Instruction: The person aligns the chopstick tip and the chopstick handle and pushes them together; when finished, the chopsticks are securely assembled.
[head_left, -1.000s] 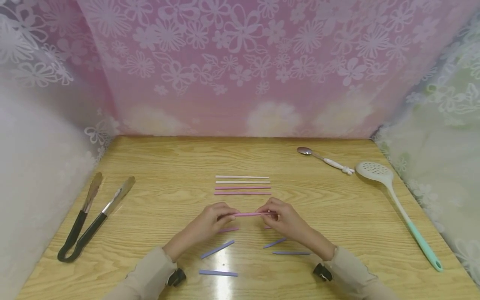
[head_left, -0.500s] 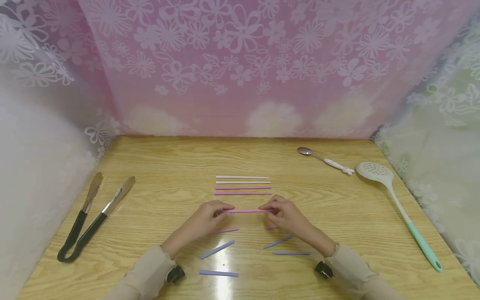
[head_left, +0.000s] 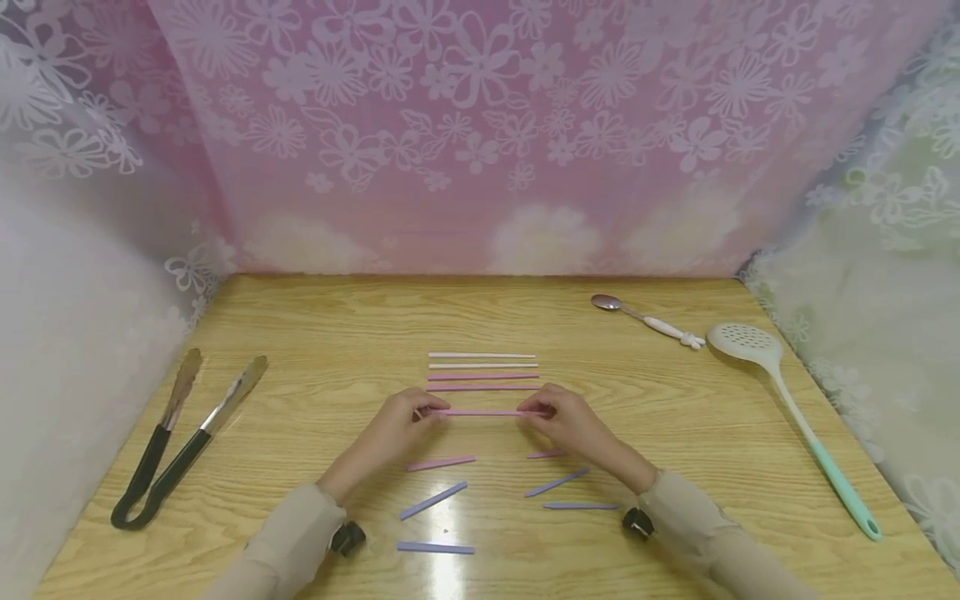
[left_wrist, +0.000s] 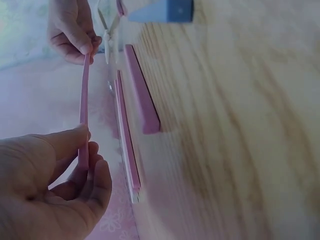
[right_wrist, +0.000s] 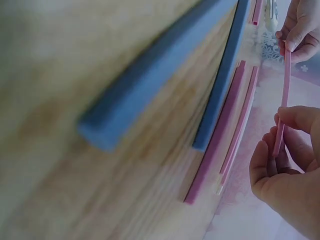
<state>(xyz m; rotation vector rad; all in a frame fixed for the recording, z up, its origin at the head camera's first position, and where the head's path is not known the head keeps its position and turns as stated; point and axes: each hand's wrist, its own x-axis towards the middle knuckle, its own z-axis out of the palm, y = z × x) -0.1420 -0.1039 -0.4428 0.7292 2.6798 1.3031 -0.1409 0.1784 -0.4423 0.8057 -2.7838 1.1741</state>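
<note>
My left hand (head_left: 401,425) pinches the left end of a slim pink chopstick (head_left: 483,413). The right end is pinched between the thumb and fingers of my right hand (head_left: 566,421). Both wrist views show the held chopstick (left_wrist: 84,95) raised over the table, stretched straight between the hands. Just beyond it lie two white chopsticks (head_left: 483,366) and two pink chopsticks (head_left: 483,387) in a level row. Closer to me are short pieces: a pink piece (head_left: 442,463) at left, a pink tapered piece (head_left: 544,455) partly behind my right hand, and several blue pieces (head_left: 433,501).
Black-handled tongs (head_left: 174,472) lie spread at the left of the wooden table (head_left: 337,321). At the back right is a spoon (head_left: 663,327) with a white handle, touching a slotted skimmer (head_left: 798,414). Floral cloth (head_left: 480,167) hangs behind and along both sides.
Both hands have moved away from me, bringing the pink chopstick nearer the row. The left hand has slid left along it, so more of its length shows between the hands.
</note>
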